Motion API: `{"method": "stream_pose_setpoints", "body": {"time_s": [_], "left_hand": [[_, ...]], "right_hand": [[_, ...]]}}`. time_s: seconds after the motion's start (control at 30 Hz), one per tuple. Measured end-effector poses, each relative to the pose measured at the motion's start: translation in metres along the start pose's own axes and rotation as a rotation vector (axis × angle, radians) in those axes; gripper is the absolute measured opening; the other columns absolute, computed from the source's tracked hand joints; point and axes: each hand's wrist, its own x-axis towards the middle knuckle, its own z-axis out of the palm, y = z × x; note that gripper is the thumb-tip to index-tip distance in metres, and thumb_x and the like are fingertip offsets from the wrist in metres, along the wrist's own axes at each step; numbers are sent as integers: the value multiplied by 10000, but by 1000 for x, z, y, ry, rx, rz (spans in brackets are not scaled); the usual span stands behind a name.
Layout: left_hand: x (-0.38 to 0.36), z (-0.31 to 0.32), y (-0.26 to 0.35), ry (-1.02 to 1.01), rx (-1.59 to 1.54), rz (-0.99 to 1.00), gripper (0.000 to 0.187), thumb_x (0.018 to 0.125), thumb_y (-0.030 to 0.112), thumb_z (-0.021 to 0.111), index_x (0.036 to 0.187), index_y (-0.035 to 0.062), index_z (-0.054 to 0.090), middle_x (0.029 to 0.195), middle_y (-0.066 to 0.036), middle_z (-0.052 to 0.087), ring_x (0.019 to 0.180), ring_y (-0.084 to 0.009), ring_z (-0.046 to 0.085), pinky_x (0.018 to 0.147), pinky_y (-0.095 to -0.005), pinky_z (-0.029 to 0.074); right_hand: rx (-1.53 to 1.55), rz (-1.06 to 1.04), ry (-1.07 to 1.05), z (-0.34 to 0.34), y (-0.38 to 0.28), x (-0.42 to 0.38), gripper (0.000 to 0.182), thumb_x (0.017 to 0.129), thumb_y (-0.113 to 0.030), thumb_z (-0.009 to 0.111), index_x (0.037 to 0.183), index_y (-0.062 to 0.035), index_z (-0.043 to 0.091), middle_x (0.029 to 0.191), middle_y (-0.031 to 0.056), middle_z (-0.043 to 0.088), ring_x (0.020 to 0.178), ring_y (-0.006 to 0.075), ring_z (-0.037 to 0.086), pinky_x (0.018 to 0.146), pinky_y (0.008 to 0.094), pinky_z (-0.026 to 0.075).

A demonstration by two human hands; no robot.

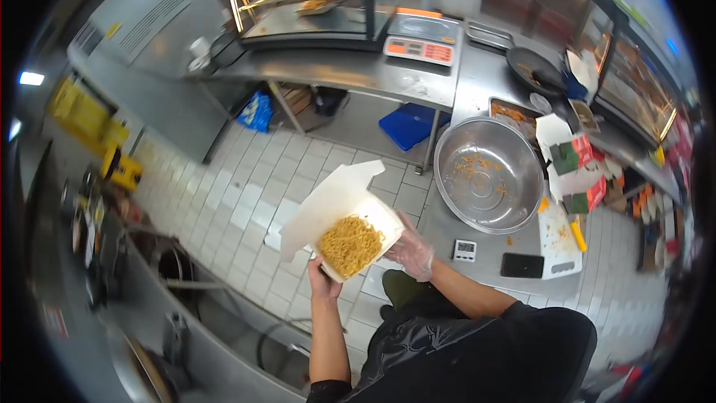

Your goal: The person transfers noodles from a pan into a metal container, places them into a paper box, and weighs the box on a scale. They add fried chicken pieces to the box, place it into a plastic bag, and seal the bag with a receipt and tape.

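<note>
A white takeaway box (385, 218) with its lid flaps raised is held up in front of my body, above the tiled floor. Noodles (350, 246) fill its bottom. My left hand (324, 281) is bare and grips the near left side of the box. On the opposite side, my right hand (411, 251), in a clear plastic glove, holds the box wall. Part of the fingers of both hands is hidden by the box. To the right, a large steel bowl (488, 207) on the counter has orange food scraps inside.
Right counter: timer (465, 251), phone (522, 265), white cutting board (556, 246) with a yellow-handled knife (578, 236), frying pan (535, 71) and printed boxes (573, 155). A scale (421, 39) stands on the back counter beside a glass display case (302, 4). Sinks (216, 321) line the left.
</note>
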Motion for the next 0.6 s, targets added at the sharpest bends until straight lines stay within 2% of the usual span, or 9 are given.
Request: {"method": "stream_pose_setpoints", "body": {"time_s": [0.1, 0.17, 0.2, 0.27, 0.3, 0.33, 0.4, 0.43, 0.6], "left_hand": [[76, 12, 9, -107, 58, -96, 622, 823, 325, 496, 1363, 26, 424, 1344, -147, 516, 1223, -298, 518, 1034, -434, 423], [128, 13, 5, -86, 100, -94, 597, 831, 289, 492, 1360, 21, 422, 1347, -147, 509, 1240, -292, 500, 1049, -428, 405], [151, 14, 10, -63, 147, -77, 574, 840, 253, 488, 1358, 15, 420, 1351, -147, 502, 1258, -286, 482, 1065, -421, 386], [185, 28, 26, -43, 200, -103, 550, 852, 219, 500, 1355, 12, 423, 1344, -145, 503, 1261, -274, 471, 1073, -410, 372], [198, 33, 37, -34, 243, -127, 527, 864, 186, 512, 1352, 8, 427, 1338, -143, 504, 1265, -262, 461, 1081, -399, 357], [222, 36, 52, -37, 248, -111, 527, 864, 186, 512, 1352, 8, 427, 1338, -143, 504, 1265, -262, 461, 1081, -399, 357], [261, 36, 87, -202, 886, 12, 537, 886, 183, 562, 1369, 7, 406, 1321, -130, 498, 1245, -239, 459, 1076, -378, 353], [279, 39, 104, -210, 969, -19, 577, 912, 222, 586, 1403, 12, 367, 1295, -123, 504, 1228, -226, 455, 1052, -369, 371], [386, 28, 155, -293, 827, 28, 616, 935, 242, 600, 1450, 52, 321, 1290, -105, 519, 1204, -202, 468, 977, -349, 413]], "right_hand": [[103, -96, 73, -9, 13, 46, 834, 876, -286, 665, 1497, -263, 109, 1432, 113, 397, 1251, 326, 484, 1031, 533, 412], [106, -94, 174, -8, 24, 98, 678, 875, -223, 631, 1431, -259, 244, 1384, 85, 441, 1217, 308, 516, 976, 524, 471], [124, -93, 163, -3, 27, 124, 678, 875, -223, 631, 1431, -259, 244, 1384, 85, 441, 1217, 308, 516, 976, 524, 471], [230, -147, 153, 7, 24, 161, 570, 909, -260, 573, 1411, -117, 346, 1340, 123, 516, 1174, 276, 566, 950, 447, 511], [260, -107, 187, 5, 22, 181, 540, 893, -235, 554, 1386, -85, 392, 1335, 135, 520, 1190, 285, 555, 973, 433, 493], [258, -106, 171, 6, 12, 205, 540, 893, -235, 554, 1386, -85, 392, 1335, 135, 520, 1190, 285, 555, 973, 433, 493], [339, -237, -8, 30, -7, 245, 582, 865, -236, 550, 1400, -76, 385, 1341, 144, 516, 1208, 294, 539, 1010, 427, 462], [361, -280, 9, 41, -21, 264, 642, 832, -229, 566, 1421, -77, 360, 1359, 146, 501, 1237, 299, 513, 1043, 445, 429], [312, -505, -26, 53, -99, 372, 656, 835, -252, 581, 1426, -81, 355, 1399, 136, 465, 1271, 311, 477, 1050, 478, 412]]}}
